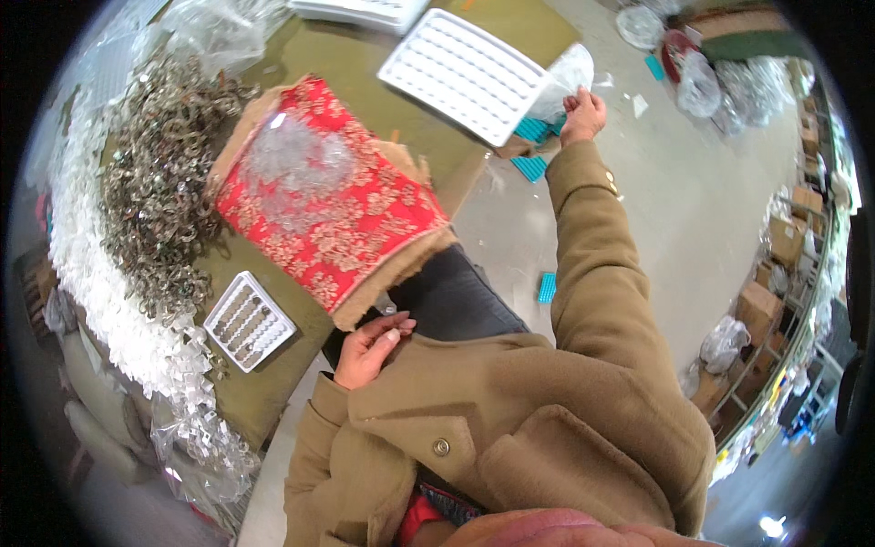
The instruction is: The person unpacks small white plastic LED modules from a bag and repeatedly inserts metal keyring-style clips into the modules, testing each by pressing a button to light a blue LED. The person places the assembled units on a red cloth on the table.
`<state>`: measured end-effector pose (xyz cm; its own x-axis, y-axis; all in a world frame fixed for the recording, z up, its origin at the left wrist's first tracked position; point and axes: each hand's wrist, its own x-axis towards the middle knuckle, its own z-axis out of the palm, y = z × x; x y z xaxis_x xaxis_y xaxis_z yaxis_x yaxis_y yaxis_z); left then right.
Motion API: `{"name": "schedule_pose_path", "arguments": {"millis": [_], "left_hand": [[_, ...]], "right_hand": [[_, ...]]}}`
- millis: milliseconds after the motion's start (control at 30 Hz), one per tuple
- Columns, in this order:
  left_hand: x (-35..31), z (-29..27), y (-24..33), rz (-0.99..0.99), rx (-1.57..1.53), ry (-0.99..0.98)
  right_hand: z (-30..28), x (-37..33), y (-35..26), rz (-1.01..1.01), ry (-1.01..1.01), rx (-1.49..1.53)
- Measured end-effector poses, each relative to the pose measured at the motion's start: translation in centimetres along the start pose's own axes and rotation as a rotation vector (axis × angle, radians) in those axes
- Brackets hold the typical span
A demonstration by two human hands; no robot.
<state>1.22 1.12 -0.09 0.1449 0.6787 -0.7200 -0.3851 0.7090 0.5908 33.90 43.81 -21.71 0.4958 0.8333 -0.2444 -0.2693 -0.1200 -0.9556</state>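
Out to the right, my right hand point(584, 117) pinches the edge of a thin clear plastic bag point(571, 73) beside a white tray of rows of small hollows point(465, 75). My left hand point(369, 350) rests near my lap, its fingers drawn together; whether they hold a small piece does not show. Just ahead of it lies a red cloth with gold flowers point(365, 228) over a brown pad, bearing a heap of tiny clear pieces point(296, 159). A smaller white tray point(251, 321) with rows of dark metal pieces sits to the left.
A large pile of small metal parts point(164, 182) covers the table's left, beside a long heap of white plastic pieces point(100, 246). More white trays point(360, 11) stand at the back. Teal blocks point(547, 287) lie on the floor; shelves with cardboard boxes point(758, 308) line the right.
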Motion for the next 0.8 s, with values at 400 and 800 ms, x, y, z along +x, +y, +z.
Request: {"name": "schedule_pose_path", "arguments": {"millis": [400,800], "left_hand": [[1.3,9.6,3.4,0.183,0.267,-0.239],[6.4,20.0,5.7,0.035,0.025,-0.438]], "right_hand": [[-18.6,-8.1,-11.5,0.415,-0.228,0.624],[-19.1,-19.1,-20.1,0.366,-0.539,0.481]]}}
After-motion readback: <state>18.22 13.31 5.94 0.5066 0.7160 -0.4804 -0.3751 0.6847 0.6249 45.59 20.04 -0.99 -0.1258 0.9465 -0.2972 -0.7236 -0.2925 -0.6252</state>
